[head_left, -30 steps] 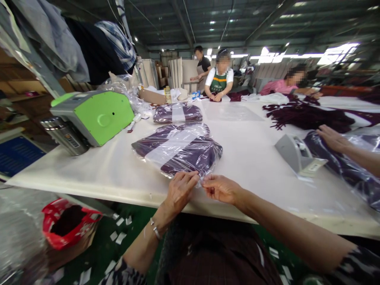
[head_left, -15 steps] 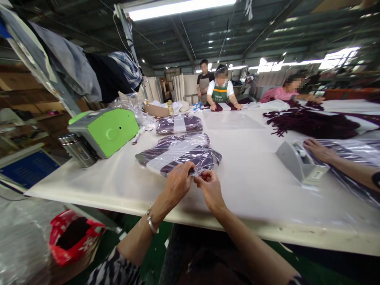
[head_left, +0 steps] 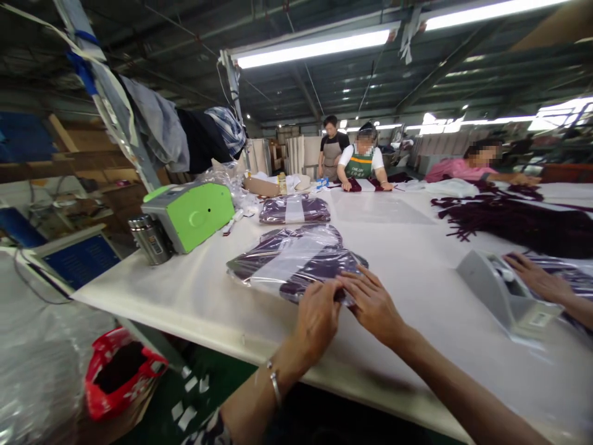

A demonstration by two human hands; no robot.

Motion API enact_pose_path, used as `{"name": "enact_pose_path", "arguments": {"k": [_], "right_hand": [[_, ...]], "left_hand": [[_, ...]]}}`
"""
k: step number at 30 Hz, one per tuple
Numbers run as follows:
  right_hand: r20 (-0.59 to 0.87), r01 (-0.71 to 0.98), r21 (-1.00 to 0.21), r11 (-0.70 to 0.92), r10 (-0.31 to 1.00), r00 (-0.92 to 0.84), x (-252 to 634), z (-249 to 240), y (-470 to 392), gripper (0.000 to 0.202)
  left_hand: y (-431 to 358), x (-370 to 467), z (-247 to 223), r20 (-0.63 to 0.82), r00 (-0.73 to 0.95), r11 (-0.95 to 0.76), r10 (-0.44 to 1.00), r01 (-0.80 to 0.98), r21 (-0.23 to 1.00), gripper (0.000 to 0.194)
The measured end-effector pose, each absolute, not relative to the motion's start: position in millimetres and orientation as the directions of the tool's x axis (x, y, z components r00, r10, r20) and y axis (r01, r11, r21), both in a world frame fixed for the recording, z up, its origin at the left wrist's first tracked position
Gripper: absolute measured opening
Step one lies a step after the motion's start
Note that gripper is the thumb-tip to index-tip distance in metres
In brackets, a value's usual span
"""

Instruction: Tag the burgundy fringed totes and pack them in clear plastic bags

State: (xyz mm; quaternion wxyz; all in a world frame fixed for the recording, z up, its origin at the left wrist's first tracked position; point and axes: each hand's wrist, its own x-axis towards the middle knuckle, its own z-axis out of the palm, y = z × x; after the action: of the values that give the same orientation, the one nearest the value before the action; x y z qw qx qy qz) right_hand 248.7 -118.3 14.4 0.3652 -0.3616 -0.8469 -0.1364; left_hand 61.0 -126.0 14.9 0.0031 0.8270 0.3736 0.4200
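A clear plastic bag with folded dark purple and white fabric (head_left: 291,256) lies on the white table (head_left: 217,303). At its near right corner my left hand (head_left: 319,315) has its fingers closed on the plastic edge. My right hand (head_left: 373,303) rests on the same corner, touching my left fingertips, its fingers stretched out over the bag. Just behind is a second bagged stack (head_left: 295,209) of the same colours.
A green and grey machine (head_left: 199,213) and a steel flask (head_left: 149,240) stand at the left. A grey tape dispenser (head_left: 504,296) is at the right, beside another person's hand (head_left: 537,278). Dark fringed fabric (head_left: 519,222) lies behind it. People work across the table.
The view has shifted left and up. My right hand has gone from a pinch at the bag's edge to fingers spread on its corner. My left hand still grips the plastic.
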Motion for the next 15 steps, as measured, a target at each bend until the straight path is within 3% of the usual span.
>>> {"name": "enact_pose_path", "arguments": {"k": [4, 8, 12, 15], "right_hand": [[0.691, 0.728, 0.115, 0.675, 0.472, -0.547, 323, -25, -142, 0.048], [0.694, 0.767, 0.179, 0.616, 0.473, -0.542, 370, -46, -160, 0.051], [0.702, 0.760, 0.189, 0.622, 0.455, -0.547, 373, -48, -160, 0.040], [0.707, 0.773, 0.186, 0.607, 0.464, -0.534, 372, -52, -156, 0.037]], "left_hand": [[-157, 121, -20, 0.603, 0.516, -0.781, 0.608, 0.522, 0.341, 0.051], [-172, 148, -27, 0.604, 0.598, -0.849, 0.527, 0.386, 0.359, 0.068], [-158, 95, -23, 0.632, 0.656, -0.895, 0.414, 0.422, 0.148, 0.070], [-131, 13, -25, 0.671, 0.547, -0.778, 0.501, 0.624, 0.072, 0.066]]}}
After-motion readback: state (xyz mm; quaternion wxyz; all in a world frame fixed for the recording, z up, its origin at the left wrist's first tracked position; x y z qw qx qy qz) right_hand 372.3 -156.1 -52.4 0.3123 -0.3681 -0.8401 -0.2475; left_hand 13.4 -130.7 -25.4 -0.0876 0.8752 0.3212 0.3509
